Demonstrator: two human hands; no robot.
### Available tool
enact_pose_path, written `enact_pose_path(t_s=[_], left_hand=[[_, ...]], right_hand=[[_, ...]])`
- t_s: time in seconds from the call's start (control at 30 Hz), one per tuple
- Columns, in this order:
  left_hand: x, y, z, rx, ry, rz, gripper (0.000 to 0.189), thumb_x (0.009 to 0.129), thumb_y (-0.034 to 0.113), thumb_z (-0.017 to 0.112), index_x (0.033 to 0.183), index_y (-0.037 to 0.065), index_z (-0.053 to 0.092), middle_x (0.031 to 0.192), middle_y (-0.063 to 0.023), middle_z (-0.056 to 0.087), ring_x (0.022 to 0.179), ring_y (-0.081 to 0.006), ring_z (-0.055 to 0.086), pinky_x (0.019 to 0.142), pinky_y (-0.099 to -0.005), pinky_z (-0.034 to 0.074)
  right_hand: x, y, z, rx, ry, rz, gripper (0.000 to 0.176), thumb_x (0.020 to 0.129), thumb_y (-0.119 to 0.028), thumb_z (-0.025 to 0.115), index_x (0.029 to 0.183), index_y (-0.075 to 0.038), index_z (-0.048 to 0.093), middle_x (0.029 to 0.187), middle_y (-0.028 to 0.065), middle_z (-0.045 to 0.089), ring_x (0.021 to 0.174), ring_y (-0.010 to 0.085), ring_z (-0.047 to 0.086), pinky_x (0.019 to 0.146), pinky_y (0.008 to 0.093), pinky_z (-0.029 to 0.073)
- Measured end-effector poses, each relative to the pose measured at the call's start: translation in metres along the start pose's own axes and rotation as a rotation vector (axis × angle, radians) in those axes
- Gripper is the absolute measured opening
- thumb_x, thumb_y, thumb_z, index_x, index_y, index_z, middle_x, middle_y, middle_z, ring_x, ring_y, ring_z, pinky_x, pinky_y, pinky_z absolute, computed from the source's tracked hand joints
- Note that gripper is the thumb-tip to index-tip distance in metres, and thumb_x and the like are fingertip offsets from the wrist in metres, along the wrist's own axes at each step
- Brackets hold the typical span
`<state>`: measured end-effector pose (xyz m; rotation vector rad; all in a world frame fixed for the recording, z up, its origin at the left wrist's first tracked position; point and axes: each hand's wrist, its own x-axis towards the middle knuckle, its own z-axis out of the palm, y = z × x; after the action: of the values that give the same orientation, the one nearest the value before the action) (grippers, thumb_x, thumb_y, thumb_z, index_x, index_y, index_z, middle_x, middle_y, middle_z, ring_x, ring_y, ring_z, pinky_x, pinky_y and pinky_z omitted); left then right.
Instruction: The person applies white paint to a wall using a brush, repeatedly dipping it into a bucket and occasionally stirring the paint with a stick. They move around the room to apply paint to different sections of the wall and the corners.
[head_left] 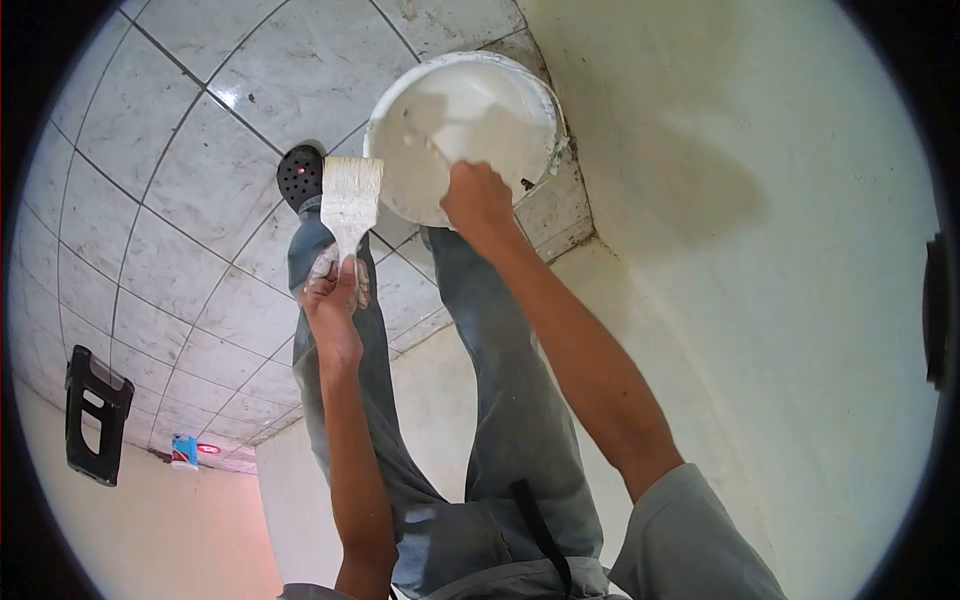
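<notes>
In my left hand, closed around its handle, is a wide paintbrush with its bristles pointing away from me. The brush and parts of that hand are smeared with white paint. My right hand is a fist above the near side of a white bucket of pale paint. From this fist a thin paint-coated stick reaches into the paint; its lower end is hidden. Dried paint coats the bucket's rim. The brush's bristle end appears close beside the bucket's left side.
Dirty marble-patterned tiles cover the floor. A pale wall rises close on the right of the bucket. My dark clog stands left of it. A black frame-like object and a small blue-and-white packet are at the lower left.
</notes>
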<state>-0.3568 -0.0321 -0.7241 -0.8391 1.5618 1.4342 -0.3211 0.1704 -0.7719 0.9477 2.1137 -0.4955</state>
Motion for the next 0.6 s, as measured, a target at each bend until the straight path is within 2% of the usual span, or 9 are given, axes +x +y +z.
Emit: enact_pose_path(t_s=[0.07,0.2,0.3,0.4,0.6], left_hand=[[-0.003,0.004,0.004,-0.02,0.029,-0.005,0.011,0.086,0.01,0.056,0.088,0.0,0.06,0.064,-0.0001,0.055,0.051,-0.0064,0.044,0.047,-0.0218,0.032],[0.0,-0.008,-0.01,-0.017,-0.031,0.036,0.014,0.085,0.012,0.057,0.089,-0.001,0.061,0.068,-0.0019,0.059,0.053,-0.0084,0.048,0.048,-0.0233,0.037],[-0.003,-0.005,-0.016,0.019,-0.079,0.06,0.014,0.086,0.011,0.056,0.089,-0.001,0.061,0.068,-0.002,0.059,0.051,-0.0083,0.048,0.047,-0.0231,0.037],[-0.018,0.013,-0.022,0.02,-0.08,0.078,0.012,0.085,0.01,0.056,0.087,-0.001,0.061,0.067,-0.002,0.058,0.05,-0.008,0.047,0.046,-0.0231,0.036],[-0.065,0.09,-0.039,0.082,-0.073,0.145,0.009,0.083,0.006,0.057,0.077,0.0,0.061,0.064,-0.001,0.056,0.049,-0.0081,0.046,0.046,-0.0232,0.034]], right_hand=[[-0.014,0.007,0.008,-0.026,-0.075,0.007,0.011,0.071,-0.011,0.061,0.077,-0.001,0.062,0.084,0.0192,0.062,0.081,0.0347,0.062,0.07,0.0417,0.051],[-0.038,0.057,-0.019,-0.098,-0.184,0.071,0.019,0.075,-0.015,0.059,0.084,0.002,0.06,0.083,0.0217,0.061,0.082,0.037,0.061,0.073,0.0438,0.049],[-0.053,0.075,-0.03,-0.063,0.0,0.127,0.019,0.079,-0.016,0.057,0.082,0.002,0.058,0.077,0.0224,0.06,0.077,0.0397,0.059,0.07,0.0455,0.048],[-0.076,0.085,-0.034,0.075,0.035,0.2,0.021,0.083,-0.019,0.054,0.079,0.001,0.058,0.083,0.022,0.061,0.078,0.0413,0.059,0.07,0.0472,0.047],[-0.141,0.094,-0.026,0.353,0.131,0.27,0.024,0.086,-0.022,0.049,0.08,0.0,0.054,0.078,0.0227,0.058,0.079,0.0414,0.056,0.067,0.0481,0.043]])
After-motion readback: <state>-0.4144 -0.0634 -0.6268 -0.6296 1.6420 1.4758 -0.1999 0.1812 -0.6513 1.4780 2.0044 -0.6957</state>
